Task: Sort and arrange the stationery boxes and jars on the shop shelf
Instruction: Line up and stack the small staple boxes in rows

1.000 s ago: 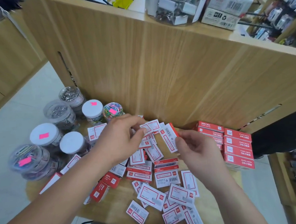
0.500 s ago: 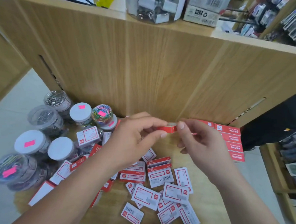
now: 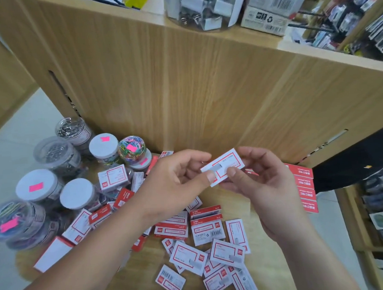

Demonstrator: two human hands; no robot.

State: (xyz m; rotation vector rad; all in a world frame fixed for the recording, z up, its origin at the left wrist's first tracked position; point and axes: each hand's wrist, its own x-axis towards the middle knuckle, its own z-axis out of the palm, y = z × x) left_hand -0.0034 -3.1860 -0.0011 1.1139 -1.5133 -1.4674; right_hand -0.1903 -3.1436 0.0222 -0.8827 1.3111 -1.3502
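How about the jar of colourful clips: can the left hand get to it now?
Probably yes: the jar of colourful clips stands close by the left hand with nothing over it, though that hand pinches a small box.

One camera, worn on the head, looks forward and steeply down along the forearms. It sits close to the left hand (image 3: 172, 182) and right hand (image 3: 264, 185), which meet mid-frame on a small box (image 3: 223, 165). The wide lens takes in the counter (image 3: 267, 268) below, the upright shelf panel (image 3: 182, 89) ahead, floor (image 3: 13, 151) at left and shop racks (image 3: 382, 200) at right.
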